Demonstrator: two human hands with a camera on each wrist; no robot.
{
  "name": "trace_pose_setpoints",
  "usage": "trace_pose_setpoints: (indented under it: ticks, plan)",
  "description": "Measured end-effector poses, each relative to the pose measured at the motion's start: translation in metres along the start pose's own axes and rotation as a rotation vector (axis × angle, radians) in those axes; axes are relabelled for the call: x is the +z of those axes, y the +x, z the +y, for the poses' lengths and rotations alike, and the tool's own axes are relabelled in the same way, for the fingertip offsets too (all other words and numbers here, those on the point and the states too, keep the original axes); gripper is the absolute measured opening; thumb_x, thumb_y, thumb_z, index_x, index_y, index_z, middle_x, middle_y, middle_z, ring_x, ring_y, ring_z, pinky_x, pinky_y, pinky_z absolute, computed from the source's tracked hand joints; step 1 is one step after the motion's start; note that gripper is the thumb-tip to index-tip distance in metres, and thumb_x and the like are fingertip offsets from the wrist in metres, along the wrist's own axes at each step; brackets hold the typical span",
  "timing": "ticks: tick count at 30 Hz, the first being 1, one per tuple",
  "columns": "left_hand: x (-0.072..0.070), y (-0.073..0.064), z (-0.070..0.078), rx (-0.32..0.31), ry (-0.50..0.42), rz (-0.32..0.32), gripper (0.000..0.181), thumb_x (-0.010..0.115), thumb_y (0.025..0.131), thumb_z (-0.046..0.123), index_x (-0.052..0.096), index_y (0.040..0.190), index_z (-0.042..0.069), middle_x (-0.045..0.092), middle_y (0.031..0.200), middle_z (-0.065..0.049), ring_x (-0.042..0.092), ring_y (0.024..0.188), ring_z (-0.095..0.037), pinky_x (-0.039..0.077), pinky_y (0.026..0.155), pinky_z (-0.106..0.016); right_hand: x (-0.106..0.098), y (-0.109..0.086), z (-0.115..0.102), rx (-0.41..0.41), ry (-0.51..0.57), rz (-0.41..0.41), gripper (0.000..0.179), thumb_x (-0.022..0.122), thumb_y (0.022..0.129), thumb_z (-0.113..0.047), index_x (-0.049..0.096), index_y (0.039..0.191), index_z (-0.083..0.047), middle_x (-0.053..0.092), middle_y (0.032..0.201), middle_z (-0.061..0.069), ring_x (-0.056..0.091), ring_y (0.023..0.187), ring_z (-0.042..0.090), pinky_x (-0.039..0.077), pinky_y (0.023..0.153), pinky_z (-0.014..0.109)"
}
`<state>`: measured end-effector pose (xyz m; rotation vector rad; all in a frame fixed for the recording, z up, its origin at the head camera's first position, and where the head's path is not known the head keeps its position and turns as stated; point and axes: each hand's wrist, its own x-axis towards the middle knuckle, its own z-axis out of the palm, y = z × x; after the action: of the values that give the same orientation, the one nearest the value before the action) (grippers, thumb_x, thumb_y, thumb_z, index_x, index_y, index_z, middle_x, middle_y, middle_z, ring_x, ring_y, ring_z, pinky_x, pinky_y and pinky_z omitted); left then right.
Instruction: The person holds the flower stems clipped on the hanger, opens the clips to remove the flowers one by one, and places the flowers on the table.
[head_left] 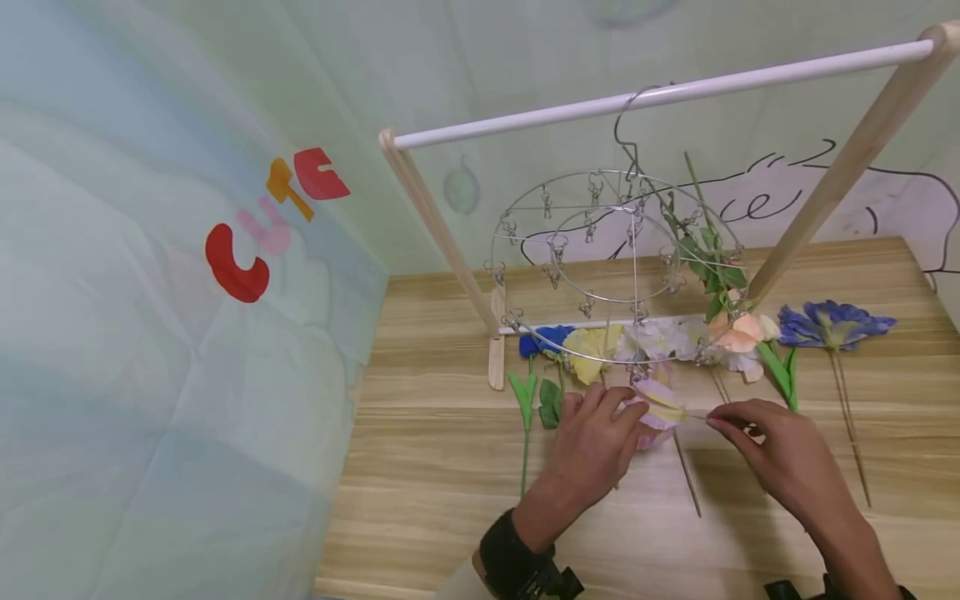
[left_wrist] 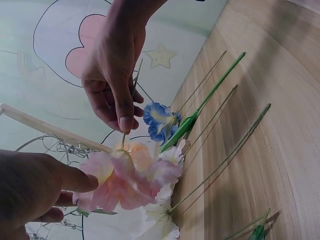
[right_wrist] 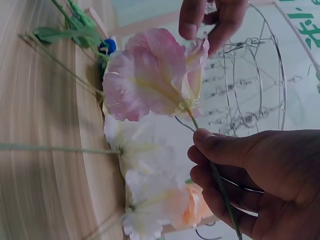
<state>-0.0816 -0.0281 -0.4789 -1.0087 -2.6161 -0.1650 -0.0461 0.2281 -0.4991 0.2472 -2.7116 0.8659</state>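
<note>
A pink artificial flower (head_left: 660,404) with yellowish streaks is held sideways below the front rim of a round wire clip hanger (head_left: 555,360). My right hand (head_left: 783,446) pinches its thin green stem (right_wrist: 217,180) between thumb and fingers, close below the bloom. My left hand (head_left: 600,437) is at the opposite side of the bloom, with its thumb and finger around a petal edge (right_wrist: 199,50). A metal clip (head_left: 637,372) hangs from the rim right at the left fingertips. In the left wrist view, the thumb (left_wrist: 82,181) overlaps the pink petals.
The hanger hooks over the white bar (head_left: 525,123) of a wooden stand. An upside-down leafy stem (head_left: 705,250) hangs at its right side. On the table (head_left: 420,467) lie blue (head_left: 551,337), yellow (head_left: 592,350), white (head_left: 656,340) and blue-purple flowers (head_left: 832,325), stems towards me.
</note>
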Motion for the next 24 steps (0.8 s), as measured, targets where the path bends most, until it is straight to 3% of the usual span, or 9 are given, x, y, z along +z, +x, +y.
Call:
trace_pose_setpoints:
  ticks: [6,13,17,20,24]
  plan:
    - [-0.001,-0.001,-0.002,-0.005,0.011,0.013,0.025,0.074,0.100,0.036,0.074,0.125,0.030,0.071,0.127,0.009,0.057,0.112,-0.012,0.034,0.084,-0.031,-0.009,-0.009,0.014,0.010,-0.027,-0.015,0.022,0.088,0.082,-0.006,0.083,0.098,-0.020,0.081,0.095,-0.001,0.071,0.078,0.006,0.054,0.064,0.027]
    - [-0.001,-0.002,-0.003,-0.015,0.024,0.000,0.028,0.075,0.100,0.037,0.074,0.127,0.030,0.070,0.128,0.010,0.056,0.113,-0.012,0.033,0.085,-0.032,-0.023,-0.019,0.027,0.072,-0.054,-0.037,0.019,0.087,0.084,-0.006,0.084,0.098,-0.018,0.082,0.095,0.003,0.074,0.081,0.021,0.053,0.065,0.028]
    - [-0.001,-0.002,-0.004,-0.011,0.031,0.004,0.028,0.075,0.100,0.038,0.074,0.127,0.030,0.069,0.127,0.011,0.056,0.113,-0.011,0.033,0.085,-0.032,-0.029,-0.024,0.034,0.094,-0.060,-0.018,0.020,0.087,0.083,-0.005,0.084,0.098,-0.017,0.082,0.096,0.006,0.069,0.081,0.003,0.047,0.066,0.015]
    - [-0.001,-0.002,-0.004,-0.011,0.036,0.002,0.029,0.075,0.100,0.038,0.074,0.128,0.031,0.069,0.128,0.011,0.057,0.112,-0.011,0.033,0.085,-0.032,-0.031,-0.028,0.038,0.134,-0.040,-0.012,0.019,0.086,0.084,-0.004,0.083,0.097,-0.017,0.081,0.096,0.008,0.057,0.085,-0.017,0.044,0.066,0.010]
    - [-0.001,-0.002,-0.004,-0.012,0.038,-0.005,0.029,0.076,0.099,0.038,0.074,0.128,0.031,0.070,0.127,0.011,0.057,0.111,-0.011,0.032,0.084,-0.032,-0.034,-0.033,0.042,0.175,-0.015,0.009,0.018,0.085,0.085,-0.002,0.083,0.097,-0.015,0.080,0.096,0.012,0.038,0.093,-0.033,0.041,0.066,0.006]
